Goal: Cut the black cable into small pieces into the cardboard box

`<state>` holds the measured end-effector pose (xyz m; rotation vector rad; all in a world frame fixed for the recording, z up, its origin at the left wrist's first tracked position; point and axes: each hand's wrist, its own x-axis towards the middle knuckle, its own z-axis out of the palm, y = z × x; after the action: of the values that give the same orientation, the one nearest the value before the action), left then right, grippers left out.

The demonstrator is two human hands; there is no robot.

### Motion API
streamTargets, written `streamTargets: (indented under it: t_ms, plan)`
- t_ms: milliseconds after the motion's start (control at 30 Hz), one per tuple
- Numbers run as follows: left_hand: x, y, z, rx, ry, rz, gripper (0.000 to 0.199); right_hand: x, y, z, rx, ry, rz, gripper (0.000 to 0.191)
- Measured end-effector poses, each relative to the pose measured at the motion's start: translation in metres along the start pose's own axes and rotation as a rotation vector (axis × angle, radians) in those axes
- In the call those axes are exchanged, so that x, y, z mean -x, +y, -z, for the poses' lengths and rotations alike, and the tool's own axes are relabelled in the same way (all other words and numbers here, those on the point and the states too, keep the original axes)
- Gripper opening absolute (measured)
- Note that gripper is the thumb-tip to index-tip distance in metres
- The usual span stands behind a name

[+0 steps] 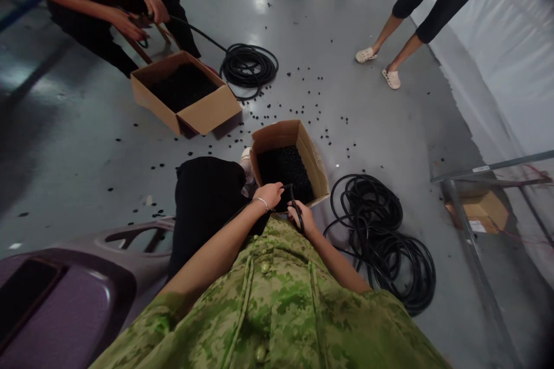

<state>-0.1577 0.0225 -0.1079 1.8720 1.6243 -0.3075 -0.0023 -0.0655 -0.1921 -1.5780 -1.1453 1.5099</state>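
Over the near edge of an open cardboard box (319, 176) both my hands are close together. My left hand (269, 195), with a bracelet at its wrist, is closed on the end of a thin black hose (228, 220). Scissors with black handles (298, 214) are in my right hand (304, 220), their blades pointing up beside the fingertips of my left hand. Many small black pieces (285, 170) fill the lower part of the box.
Coiled black hose (376, 207) lies right of the box. At the upper left a person (125, 23) holds hose over another cardboard box (212, 108). Another person's legs (422, 29) stand upper right. A purple seat (73, 305) is lower left; a metal frame (471, 253) stands right.
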Motion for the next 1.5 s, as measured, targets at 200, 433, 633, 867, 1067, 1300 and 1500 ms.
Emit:
streamTargets:
  t_ms: [200, 433, 633, 867, 1067, 1300, 1500]
  plan:
    - [-0.003, 0.001, -0.002, -0.012, -0.026, -0.008, 0.034, -0.004, 0.013, 0.002, 0.152, 0.064, 0.085, 0.029]
    - [-0.009, 0.0, -0.005, -0.007, -0.071, 0.013, 0.034, -0.008, 0.022, 0.005, 0.319, 0.087, 0.202, 0.029]
    - [-0.013, 0.0, -0.006, -0.01, -0.096, 0.032, 0.035, -0.014, 0.026, 0.003, 0.353, 0.09, 0.192, 0.028]
    - [-0.008, 0.002, -0.004, 0.025, -0.048, 0.039, 0.036, -0.013, 0.02, 0.006, 0.309, 0.083, 0.18, 0.027]
    - [-0.01, -0.003, -0.002, 0.025, -0.037, -0.034, 0.036, -0.017, 0.005, 0.0, 0.172, 0.027, 0.039, 0.033]
    - [-0.021, -0.009, -0.005, 0.016, -0.068, -0.056, 0.036, -0.019, 0.004, -0.005, 0.275, 0.086, 0.06, 0.033]
    - [-0.022, -0.007, -0.006, 0.011, -0.063, -0.045, 0.037, -0.018, 0.006, -0.005, 0.411, 0.119, 0.094, 0.032]
